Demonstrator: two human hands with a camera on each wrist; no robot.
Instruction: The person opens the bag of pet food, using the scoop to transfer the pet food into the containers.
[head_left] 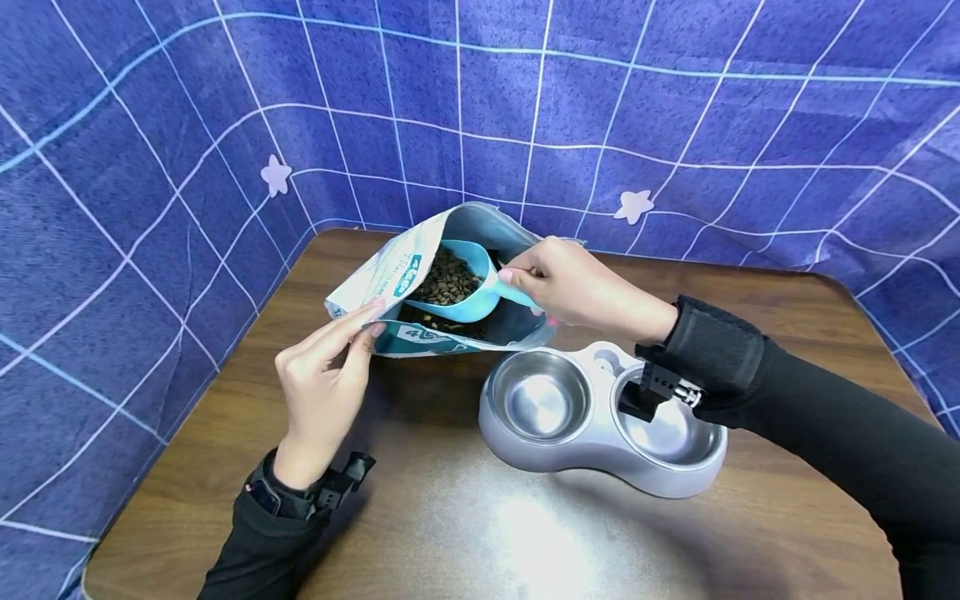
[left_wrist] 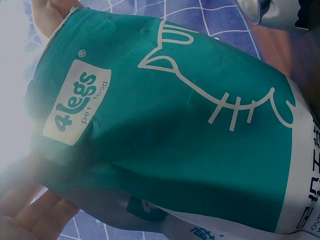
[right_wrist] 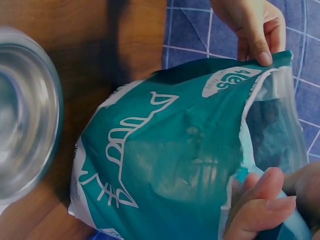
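A teal and white pet food bag (left_wrist: 200, 150) stands with its mouth spread wide. My left hand (head_left: 326, 387) pinches the left edge of that mouth between thumb and fingers. By its handle, my right hand (head_left: 573, 283) grips a light blue scoop (head_left: 474, 310), whose bowl is inside the bag's opening. Brown kibble (head_left: 447, 279) fills the scoop. Darker contents show below it in the bag. In the right wrist view, the right fingers (right_wrist: 262, 207) lie at the bag's rim and the scoop is mostly hidden behind it.
A grey double bowl stand (head_left: 592, 462) with two steel bowls sits just right of the bag, under the right forearm. Everything rests on a brown wooden table (head_left: 420, 517). Blue gridded cloth (head_left: 495, 108) with star shapes hangs close behind and at the left.
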